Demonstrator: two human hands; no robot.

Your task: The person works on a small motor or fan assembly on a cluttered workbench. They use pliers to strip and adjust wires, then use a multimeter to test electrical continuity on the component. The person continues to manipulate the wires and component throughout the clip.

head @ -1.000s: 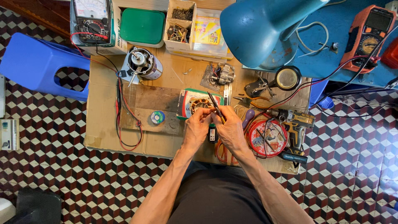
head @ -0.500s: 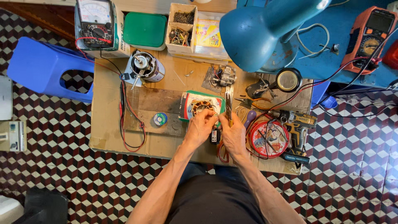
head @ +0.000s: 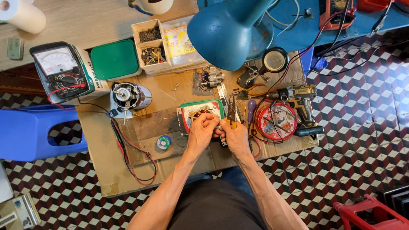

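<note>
Risk: the pliers pinched in the right hand could slip and nick the copper winding, since the left hand is curled tight right on it. The winding sits in the green-rimmed tray mid-bench, coppery-orange and partly hidden by fingers.

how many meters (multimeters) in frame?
2: a grey-faced analog meter with black body at the table's far left; an orange-cased meter at the top edge, partly cut off. Others may be hidden.
</note>
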